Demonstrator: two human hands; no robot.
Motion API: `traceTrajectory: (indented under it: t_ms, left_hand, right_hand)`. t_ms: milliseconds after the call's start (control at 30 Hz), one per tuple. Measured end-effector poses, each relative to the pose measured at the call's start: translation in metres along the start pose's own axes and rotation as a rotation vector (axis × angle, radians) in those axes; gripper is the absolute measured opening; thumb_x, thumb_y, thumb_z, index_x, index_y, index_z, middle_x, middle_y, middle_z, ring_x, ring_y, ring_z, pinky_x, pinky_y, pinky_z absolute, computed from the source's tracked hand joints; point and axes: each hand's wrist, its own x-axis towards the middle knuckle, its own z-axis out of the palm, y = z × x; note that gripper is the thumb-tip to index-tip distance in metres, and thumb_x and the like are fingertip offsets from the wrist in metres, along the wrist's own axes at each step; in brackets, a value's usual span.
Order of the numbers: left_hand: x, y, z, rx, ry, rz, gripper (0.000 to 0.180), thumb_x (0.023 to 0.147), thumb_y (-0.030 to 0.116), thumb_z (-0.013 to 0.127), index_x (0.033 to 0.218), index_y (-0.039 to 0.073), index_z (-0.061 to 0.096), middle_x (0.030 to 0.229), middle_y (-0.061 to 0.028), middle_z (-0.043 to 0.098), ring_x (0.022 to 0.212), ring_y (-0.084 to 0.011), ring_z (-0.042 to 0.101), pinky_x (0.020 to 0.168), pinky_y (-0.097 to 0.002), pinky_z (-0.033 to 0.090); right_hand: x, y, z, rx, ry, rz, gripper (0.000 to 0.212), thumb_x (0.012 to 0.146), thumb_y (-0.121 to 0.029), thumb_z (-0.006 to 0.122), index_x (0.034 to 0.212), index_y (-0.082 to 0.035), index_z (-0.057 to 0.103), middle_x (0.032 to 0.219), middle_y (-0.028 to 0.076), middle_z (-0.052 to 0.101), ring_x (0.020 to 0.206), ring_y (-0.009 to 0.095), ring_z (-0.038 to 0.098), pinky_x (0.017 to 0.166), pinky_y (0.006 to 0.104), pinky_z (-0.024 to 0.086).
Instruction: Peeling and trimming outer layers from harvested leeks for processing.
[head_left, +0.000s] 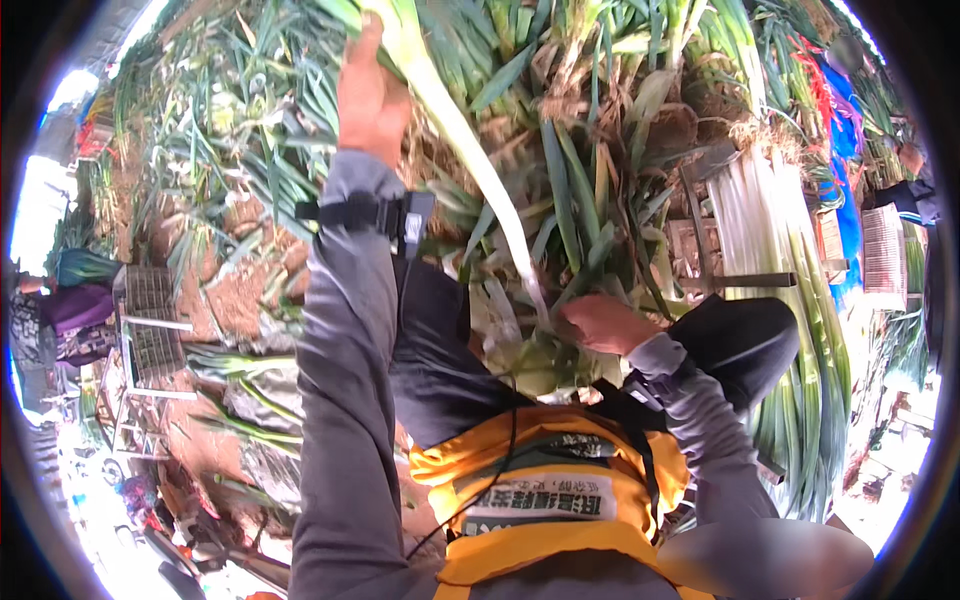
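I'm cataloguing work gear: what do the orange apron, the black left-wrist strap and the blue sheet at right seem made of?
Orange apron: likely woven fabric, low sheen; it folds softly.
Black strap: probably synthetic webbing, matte; a flat, closely wrapped band.
Blue sheet: perhaps plastic, from its vivid colour; too small to rule out cloth.

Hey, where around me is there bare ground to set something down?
To your left: brown ground, with a few leaves, between the wire rack and your left sleeve. A smaller brown patch lies nearer you, beside loose leeks.

Crowded: ahead, heaped leeks; right, laid-out leeks; around your right hand, leaf scraps.
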Motion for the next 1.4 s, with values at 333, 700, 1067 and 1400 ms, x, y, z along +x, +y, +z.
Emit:
traceTrajectory:
  t_ms: [333,700,1067,1400]
  left_hand:
    - [-0.034,-0.026,0.048,-0.13,-0.163,-0.129,0.038,0.094,0.031,0.066,0.121,0.005,0.058,0.105,-0.0099,0.067,0.096,-0.0239,0.064,0.089,-0.0399,0.052]
    - [-0.051,-0.042,0.07,-0.122,-0.157,-0.105,0.023,0.094,0.017,0.068,0.113,0.005,0.063,0.108,-0.004,0.068,0.101,-0.016,0.064,0.089,-0.0336,0.051]
    - [-0.043,-0.023,0.052,-0.165,-0.196,-0.07,0.033,0.096,0.026,0.064,0.119,0.004,0.057,0.105,-0.0119,0.064,0.1,-0.0259,0.062,0.089,-0.0414,0.052]
    - [-0.016,0.013,0.027,-0.229,-0.166,0.025,0.037,0.094,0.028,0.065,0.12,0.002,0.056,0.101,-0.0131,0.064,0.096,-0.0251,0.062,0.083,-0.0394,0.056]
  right_hand:
    - [0.075,-0.063,-0.218,0.425,0.917,-0.075,0.042,0.094,-0.032,0.066,0.116,0.003,0.064,0.099,0.018,0.07,0.08,0.019,0.068,0.072,0.0313,0.054]
    - [0.095,-0.071,-0.24,0.66,1.179,-0.119,0.034,0.09,-0.027,0.073,0.09,0.006,0.067,0.07,0.006,0.064,0.061,0.007,0.051,0.053,0.0271,0.043]
    - [0.065,-0.009,-0.174,1.526,1.046,-0.005,0.02,0.092,-0.021,0.069,0.098,-0.002,0.066,0.083,0.003,0.068,0.07,0.009,0.062,0.061,0.0246,0.052]
    - [0.0,0.111,0.011,-0.002,0.759,0.506,0.07,0.087,-0.039,0.071,0.14,-0.001,0.046,0.125,0.023,0.058,0.095,0.037,0.066,0.078,0.0413,0.056]
